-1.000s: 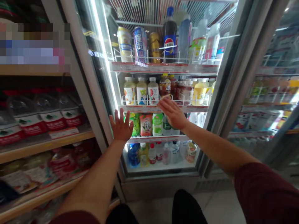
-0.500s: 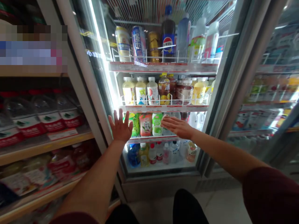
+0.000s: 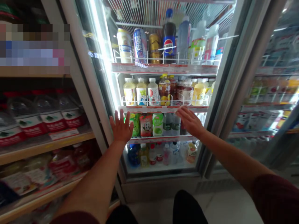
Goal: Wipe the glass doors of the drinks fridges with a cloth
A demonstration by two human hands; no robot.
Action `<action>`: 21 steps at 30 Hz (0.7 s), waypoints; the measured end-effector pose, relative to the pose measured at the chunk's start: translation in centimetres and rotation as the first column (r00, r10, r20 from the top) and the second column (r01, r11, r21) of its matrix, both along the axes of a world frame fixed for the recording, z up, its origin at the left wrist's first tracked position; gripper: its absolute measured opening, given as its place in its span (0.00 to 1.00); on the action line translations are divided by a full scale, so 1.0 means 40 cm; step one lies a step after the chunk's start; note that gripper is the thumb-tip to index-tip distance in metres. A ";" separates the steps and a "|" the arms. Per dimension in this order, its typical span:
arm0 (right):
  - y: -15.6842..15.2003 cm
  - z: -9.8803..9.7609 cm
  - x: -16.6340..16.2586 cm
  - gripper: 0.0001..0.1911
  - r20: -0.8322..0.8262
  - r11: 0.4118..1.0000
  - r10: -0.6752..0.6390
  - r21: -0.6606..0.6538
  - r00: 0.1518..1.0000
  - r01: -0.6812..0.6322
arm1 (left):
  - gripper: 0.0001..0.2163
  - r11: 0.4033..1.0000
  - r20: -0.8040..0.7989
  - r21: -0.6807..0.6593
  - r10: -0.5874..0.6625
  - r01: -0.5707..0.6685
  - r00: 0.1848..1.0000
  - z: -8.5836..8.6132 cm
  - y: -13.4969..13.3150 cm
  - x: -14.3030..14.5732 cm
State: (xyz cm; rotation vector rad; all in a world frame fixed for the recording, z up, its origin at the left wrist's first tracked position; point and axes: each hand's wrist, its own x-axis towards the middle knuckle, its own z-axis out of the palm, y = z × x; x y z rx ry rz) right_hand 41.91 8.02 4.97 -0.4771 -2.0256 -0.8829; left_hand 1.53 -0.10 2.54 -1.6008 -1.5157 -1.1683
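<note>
Both arms reach toward a lit drinks fridge with a glass door. My left hand (image 3: 121,128) is raised with its fingers spread, in front of the fridge's left side, and it holds nothing. Beside it shows a green drink bottle (image 3: 135,124) on the third shelf. My right hand (image 3: 190,120) is stretched out flat, fingers together and pointing up-left, holding nothing. It partly covers the right end of that shelf, close to two clear bottles with dark labels (image 3: 171,125). Whether either hand touches the glass I cannot tell.
Cans and a cola bottle (image 3: 169,39) line the top shelf; juice and tea bottles (image 3: 153,91) fill the second. On the left, a wooden shelf (image 3: 81,140) carries large red-capped bottles (image 3: 50,115). A metal door frame (image 3: 230,115) runs along the right, with another fridge beyond.
My right hand has moved right and slightly up, uncovering the clear bottles on the third shelf. My left hand has stayed nearly in place. The view has shifted very slightly.
</note>
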 end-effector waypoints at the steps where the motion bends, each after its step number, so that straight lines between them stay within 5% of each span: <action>1: 0.002 0.003 0.002 0.36 -0.122 1.000 -0.016 0.002 0.992 0.017 | 0.29 1.000 -0.010 0.006 0.004 -0.004 1.000 -0.001 0.000 0.000; 3: -0.001 0.001 0.002 0.36 -0.192 1.000 -0.011 0.007 0.981 0.012 | 0.29 1.000 -0.021 0.018 0.012 -0.011 1.000 -0.001 0.001 0.001; 8: -0.021 -0.009 -0.003 0.36 0.274 0.997 0.073 -0.025 0.959 -0.069 | 0.28 1.000 0.014 0.014 0.011 -0.011 1.000 0.001 0.000 0.003; 14: -0.003 0.032 -0.003 0.37 -0.213 0.999 -0.016 0.029 0.977 0.023 | 0.28 1.000 0.001 0.002 -0.010 0.010 1.000 -0.001 -0.002 0.001; 18: -0.021 0.009 -0.020 0.36 0.233 0.997 0.072 -0.020 0.970 -0.069 | 0.29 1.000 -0.007 0.005 -0.001 0.001 1.000 -0.003 0.001 -0.002; 21: -0.022 0.017 -0.015 0.34 0.160 1.000 0.023 -0.011 0.987 -0.021 | 0.28 1.000 -0.006 0.011 0.010 -0.010 1.000 -0.003 0.002 -0.002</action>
